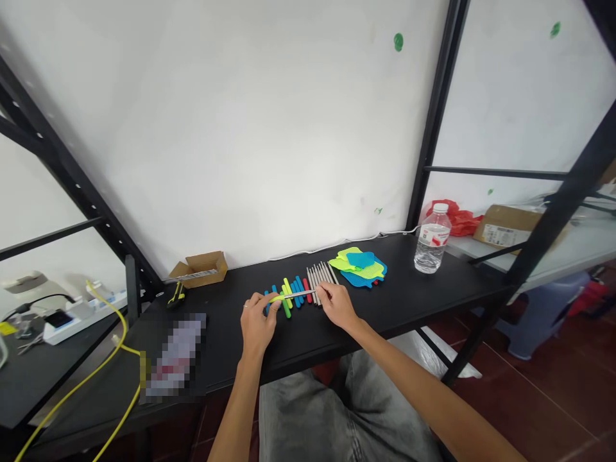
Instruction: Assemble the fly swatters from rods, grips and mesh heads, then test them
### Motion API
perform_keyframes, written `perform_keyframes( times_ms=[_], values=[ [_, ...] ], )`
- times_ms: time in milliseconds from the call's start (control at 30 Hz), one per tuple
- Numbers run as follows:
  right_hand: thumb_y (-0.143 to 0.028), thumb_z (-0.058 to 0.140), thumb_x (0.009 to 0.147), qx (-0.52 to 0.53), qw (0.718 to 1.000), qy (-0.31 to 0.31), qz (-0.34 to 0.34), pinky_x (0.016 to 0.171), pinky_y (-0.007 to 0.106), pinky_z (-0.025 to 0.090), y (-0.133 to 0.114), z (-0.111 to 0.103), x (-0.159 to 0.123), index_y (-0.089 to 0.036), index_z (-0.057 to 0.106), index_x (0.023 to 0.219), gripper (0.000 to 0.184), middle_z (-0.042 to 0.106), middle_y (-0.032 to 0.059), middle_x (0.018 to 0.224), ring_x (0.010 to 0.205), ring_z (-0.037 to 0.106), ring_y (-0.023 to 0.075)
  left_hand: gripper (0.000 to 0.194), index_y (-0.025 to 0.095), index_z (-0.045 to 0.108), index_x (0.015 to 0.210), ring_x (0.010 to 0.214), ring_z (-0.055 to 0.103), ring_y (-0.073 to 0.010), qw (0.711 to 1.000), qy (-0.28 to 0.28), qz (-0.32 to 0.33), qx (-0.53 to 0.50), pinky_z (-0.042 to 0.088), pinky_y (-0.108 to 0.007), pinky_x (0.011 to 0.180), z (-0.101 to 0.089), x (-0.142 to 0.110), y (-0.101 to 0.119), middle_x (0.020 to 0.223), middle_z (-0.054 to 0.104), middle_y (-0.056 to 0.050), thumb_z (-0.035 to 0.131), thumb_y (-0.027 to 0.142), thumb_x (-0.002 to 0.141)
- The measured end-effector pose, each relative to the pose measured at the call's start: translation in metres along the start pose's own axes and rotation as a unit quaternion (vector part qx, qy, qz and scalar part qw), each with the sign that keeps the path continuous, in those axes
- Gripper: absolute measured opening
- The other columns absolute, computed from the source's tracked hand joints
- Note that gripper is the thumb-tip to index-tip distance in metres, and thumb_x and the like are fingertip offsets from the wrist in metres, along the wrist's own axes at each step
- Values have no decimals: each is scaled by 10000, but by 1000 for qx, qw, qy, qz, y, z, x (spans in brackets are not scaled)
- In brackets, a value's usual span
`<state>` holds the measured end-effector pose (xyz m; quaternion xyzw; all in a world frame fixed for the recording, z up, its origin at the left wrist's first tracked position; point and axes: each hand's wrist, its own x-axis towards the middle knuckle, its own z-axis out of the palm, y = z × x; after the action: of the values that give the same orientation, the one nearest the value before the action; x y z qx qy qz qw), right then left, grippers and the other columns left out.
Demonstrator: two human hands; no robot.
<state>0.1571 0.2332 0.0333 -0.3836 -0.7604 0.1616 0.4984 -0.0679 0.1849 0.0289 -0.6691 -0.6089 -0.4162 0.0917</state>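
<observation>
My left hand (pixel 256 319) pinches the yellow-green handle end of a thin rod (pixel 294 295) held level just above the black table (pixel 414 296). My right hand (pixel 337 304) pinches the grey metal end of the same rod. Beneath it lie several coloured plastic handles (pixel 294 287) in blue, green and red, side by side. Right of them is a row of several grey metal rods (pixel 319 276). A stack of yellow-green and blue mesh swatter heads (pixel 360 266) lies further right.
A clear water bottle (pixel 432 238) stands at the right of the table. A small open cardboard box (pixel 201 268) sits at the back left. Yellow cable (pixel 111 346) runs over the left end. Black rack posts (pixel 436 109) rise behind and at right.
</observation>
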Motion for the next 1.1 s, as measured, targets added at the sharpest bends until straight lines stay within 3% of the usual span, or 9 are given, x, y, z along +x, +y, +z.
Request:
perform_keyframes(
  times_ms=[200,333,400,467,533,667,767,933,1100],
  values=[
    [-449,361,960,41,998,11,43,505,282,219,1,4,-1,-212,334,522,499,320,-24,485,485,337,121,297,250,721,1008,772,556,-201,1000,-12,16,-8,415,-322,735,-1,2,4,834,610,-31,490,424,937],
    [-447,358,975,15,999,-5,43,527,271,281,7,-1,2,-201,451,532,514,440,-13,483,487,420,128,293,247,716,1009,802,565,-206,1000,-17,12,-16,418,-317,732,-1,2,5,855,631,-32,488,416,940],
    [-431,395,967,-48,998,7,35,598,266,352,19,-15,8,-200,592,663,429,592,13,606,594,531,159,296,244,718,995,806,565,-207,1000,-10,-1,-9,419,-315,727,0,2,3,847,633,-31,488,421,939],
    [-402,434,951,-144,986,64,54,726,287,402,39,-39,13,-198,670,877,320,691,64,853,824,596,215,304,240,719,986,793,563,-203,1000,-1,-12,-8,419,-311,717,2,2,1,839,634,-28,490,433,936],
    [-394,458,935,-246,955,118,113,835,336,407,61,-67,17,-174,663,1072,330,676,124,1078,1031,557,280,310,240,719,993,770,558,-195,1000,3,-15,-10,420,-308,710,3,3,-1,837,634,-24,493,445,933],
    [-516,492,897,-349,902,94,237,846,378,429,96,-103,17,-142,603,1241,520,628,179,1159,1095,539,333,305,254,721,1005,791,563,-196,1000,-9,-8,-16,421,-305,713,3,3,-1,850,638,-25,492,442,934],
    [-573,499,866,-351,892,58,280,802,383,456,106,-104,15,-156,591,1271,589,611,179,1174,1042,596,335,299,261,724,999,804,565,-198,1000,-10,-14,-14,418,-303,711,3,3,0,851,640,-26,492,439,934],
    [-532,583,809,-279,900,47,332,805,381,472,115,-103,17,-144,561,1327,647,639,188,1173,1043,632,344,297,271,728,1003,798,563,-199,1000,-11,-17,-9,416,-308,713,2,2,0,834,635,-24,495,441,931],
    [-390,586,809,-242,907,34,344,786,348,478,125,-127,15,-209,678,1165,410,729,108,1034,1014,659,308,295,271,724,1002,802,567,-201,1000,-11,-18,-13,422,-311,730,2,2,0,853,643,-25,491,438,933]
  ],
)
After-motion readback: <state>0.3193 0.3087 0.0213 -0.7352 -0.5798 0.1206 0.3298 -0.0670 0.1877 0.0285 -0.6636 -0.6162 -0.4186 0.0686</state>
